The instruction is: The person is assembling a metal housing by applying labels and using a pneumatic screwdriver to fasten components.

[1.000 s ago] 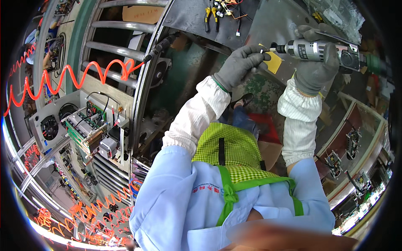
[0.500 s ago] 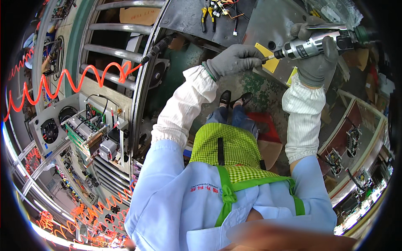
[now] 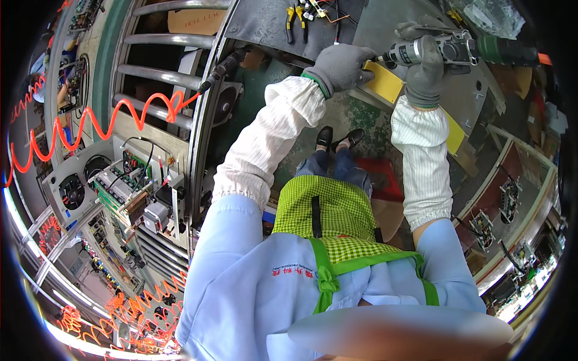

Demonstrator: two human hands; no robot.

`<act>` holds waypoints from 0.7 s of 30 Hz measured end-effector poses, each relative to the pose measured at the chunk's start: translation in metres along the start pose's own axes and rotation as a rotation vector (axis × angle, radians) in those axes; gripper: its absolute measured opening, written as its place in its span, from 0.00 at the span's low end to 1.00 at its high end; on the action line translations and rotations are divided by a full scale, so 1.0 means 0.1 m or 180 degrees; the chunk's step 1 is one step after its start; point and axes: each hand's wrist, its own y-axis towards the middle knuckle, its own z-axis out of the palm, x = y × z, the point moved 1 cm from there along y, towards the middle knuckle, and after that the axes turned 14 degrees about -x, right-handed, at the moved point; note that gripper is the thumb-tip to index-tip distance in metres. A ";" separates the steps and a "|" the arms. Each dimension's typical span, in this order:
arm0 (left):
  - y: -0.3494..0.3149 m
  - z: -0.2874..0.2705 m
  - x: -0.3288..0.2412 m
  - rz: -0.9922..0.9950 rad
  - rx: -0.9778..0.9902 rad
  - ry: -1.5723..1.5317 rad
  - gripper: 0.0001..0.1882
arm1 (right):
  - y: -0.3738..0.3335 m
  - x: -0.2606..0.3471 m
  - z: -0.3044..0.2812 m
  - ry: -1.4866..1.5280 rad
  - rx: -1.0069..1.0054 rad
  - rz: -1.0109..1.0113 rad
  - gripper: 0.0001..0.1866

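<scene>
My right hand (image 3: 424, 67), in a grey glove, grips a silver and green electric screwdriver (image 3: 450, 48) that lies level and points left. The gloved fingers of my left hand (image 3: 338, 66) are curled around the driver's front tip. Just under the tip lies a yellow strip (image 3: 385, 83) on a grey metal panel (image 3: 376, 27). Both arms wear white sleeve covers and reach out in front of me. Whether a screw sits at the tip is hidden by the left glove.
Pliers (image 3: 295, 17) and wire bits lie on a dark plate at the top. An orange coiled hose (image 3: 114, 120) leads to a second driver (image 3: 224, 65) over metal rollers (image 3: 159, 60). At the left sits a circuit board assembly (image 3: 129, 192). Below me are my shoes (image 3: 337, 137) and a red mat (image 3: 379, 177).
Both hands and the screwdriver have shifted a little upward, away from my body. The driver, tilted half a second ago, now lies level. The left hand stays at its tip.
</scene>
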 end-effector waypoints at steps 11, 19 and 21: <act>0.00 0.06 0.04 0.0036 -0.0159 0.0179 0.24 | -0.08 0.03 0.09 0.0167 0.0215 0.0025 0.18; -0.45 -0.01 0.30 -0.0931 -0.1103 -0.0373 0.24 | -0.17 -0.17 -0.09 0.1135 0.0344 0.0755 0.30; -0.54 0.15 0.30 -0.1041 -0.0674 -0.0541 0.24 | -0.19 -0.12 0.02 0.1667 0.0262 0.1181 0.26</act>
